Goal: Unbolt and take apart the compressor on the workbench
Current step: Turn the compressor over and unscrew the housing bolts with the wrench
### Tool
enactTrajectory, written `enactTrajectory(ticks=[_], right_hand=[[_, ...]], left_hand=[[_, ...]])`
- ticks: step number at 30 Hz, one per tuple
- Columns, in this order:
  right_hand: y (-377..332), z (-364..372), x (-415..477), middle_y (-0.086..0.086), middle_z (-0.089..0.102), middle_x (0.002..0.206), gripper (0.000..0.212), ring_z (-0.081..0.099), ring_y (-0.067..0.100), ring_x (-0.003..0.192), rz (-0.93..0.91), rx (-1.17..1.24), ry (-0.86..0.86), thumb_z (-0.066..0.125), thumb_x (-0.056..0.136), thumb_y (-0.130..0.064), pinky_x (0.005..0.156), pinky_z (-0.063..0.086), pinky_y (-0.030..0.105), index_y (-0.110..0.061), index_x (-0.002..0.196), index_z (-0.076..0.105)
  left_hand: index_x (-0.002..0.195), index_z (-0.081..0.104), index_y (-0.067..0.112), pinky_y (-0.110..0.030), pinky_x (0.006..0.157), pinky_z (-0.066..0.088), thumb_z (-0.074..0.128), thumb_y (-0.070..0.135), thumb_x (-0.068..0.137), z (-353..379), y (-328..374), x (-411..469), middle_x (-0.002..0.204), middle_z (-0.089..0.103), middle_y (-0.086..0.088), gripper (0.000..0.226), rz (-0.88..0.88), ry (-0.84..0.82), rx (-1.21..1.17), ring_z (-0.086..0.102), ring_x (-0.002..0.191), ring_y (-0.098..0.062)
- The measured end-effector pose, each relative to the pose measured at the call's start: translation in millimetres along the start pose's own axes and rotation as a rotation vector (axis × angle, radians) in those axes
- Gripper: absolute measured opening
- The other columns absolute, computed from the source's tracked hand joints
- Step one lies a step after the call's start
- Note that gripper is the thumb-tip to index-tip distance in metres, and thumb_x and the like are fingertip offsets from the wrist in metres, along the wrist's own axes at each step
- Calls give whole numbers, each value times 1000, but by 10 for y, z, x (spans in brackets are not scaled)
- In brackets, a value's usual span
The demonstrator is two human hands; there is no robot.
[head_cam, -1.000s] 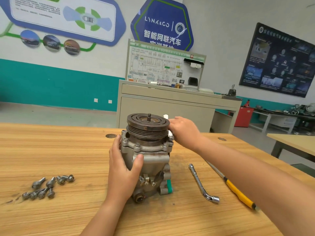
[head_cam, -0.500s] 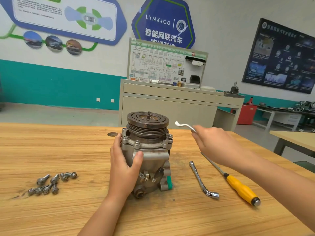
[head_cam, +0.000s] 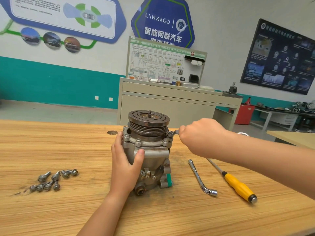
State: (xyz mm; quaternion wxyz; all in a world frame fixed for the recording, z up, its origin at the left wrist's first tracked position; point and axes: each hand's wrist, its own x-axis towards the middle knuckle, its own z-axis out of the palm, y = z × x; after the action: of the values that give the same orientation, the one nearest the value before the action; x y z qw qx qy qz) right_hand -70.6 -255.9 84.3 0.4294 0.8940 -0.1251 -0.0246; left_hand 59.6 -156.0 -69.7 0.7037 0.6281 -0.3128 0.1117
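Observation:
A grey metal compressor (head_cam: 150, 150) stands upright on the wooden workbench (head_cam: 68, 150), its rusty pulley on top. My left hand (head_cam: 125, 160) grips the compressor's left side, thumb across the front of the housing. My right hand (head_cam: 199, 135) holds a small silver wrench (head_cam: 173, 133) whose head sits on a bolt at the compressor's upper right flange. Most of the wrench handle is hidden in my fist; its far ring end shows behind my forearm.
Several loose bolts (head_cam: 52, 180) lie on the bench to the left. An L-shaped socket wrench (head_cam: 201, 178) and a yellow-handled screwdriver (head_cam: 237, 184) lie to the right of the compressor. A beige cabinet (head_cam: 170, 106) stands behind the bench.
My right hand lifted the small wrench away from the compressor, then brought it back down onto the upper right flange bolt. My left hand kept its grip on the housing.

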Motion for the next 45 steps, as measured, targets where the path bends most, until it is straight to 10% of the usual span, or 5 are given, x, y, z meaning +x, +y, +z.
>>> enactTrajectory(ticks=[18,24,36,41,45], right_hand=[[315,574,634,0,51,69,24,48,16,56,-49,103,114,38,91,-1,47,39,28,-11,112,46],[53,779,919,6,63,113,35,59,27,100,35,599,441,42,90,-2,74,48,36,-12,121,54],[-755,1282,231,-5,37,59,19,34,12,52,842,2051,874,38,98,-24,48,28,29,-25,89,55],[-1037,1248,128,-11,46,55,21,40,1,51,581,2019,764,45,95,-20,50,35,15,-23,78,56],[-1090,1179,71,-15,48,52,34,38,-4,47,391,1964,746,51,93,-10,46,30,9,-24,62,46]], left_hand=[[136,14,44,-17,103,22,43,65,67,-13,1,-12,138,23,24,78,22,-16,14,21,129,9],[128,15,56,-14,99,25,43,64,67,-10,22,1,124,20,47,68,28,-20,17,26,121,20],[129,18,52,-16,100,26,42,53,73,8,182,14,133,29,21,61,79,148,-27,27,125,15],[129,38,25,-27,113,24,45,28,84,19,504,11,134,40,13,46,519,218,117,32,130,2],[118,55,24,-61,98,38,48,26,89,94,1019,317,113,59,15,30,801,-212,399,48,113,-2]])
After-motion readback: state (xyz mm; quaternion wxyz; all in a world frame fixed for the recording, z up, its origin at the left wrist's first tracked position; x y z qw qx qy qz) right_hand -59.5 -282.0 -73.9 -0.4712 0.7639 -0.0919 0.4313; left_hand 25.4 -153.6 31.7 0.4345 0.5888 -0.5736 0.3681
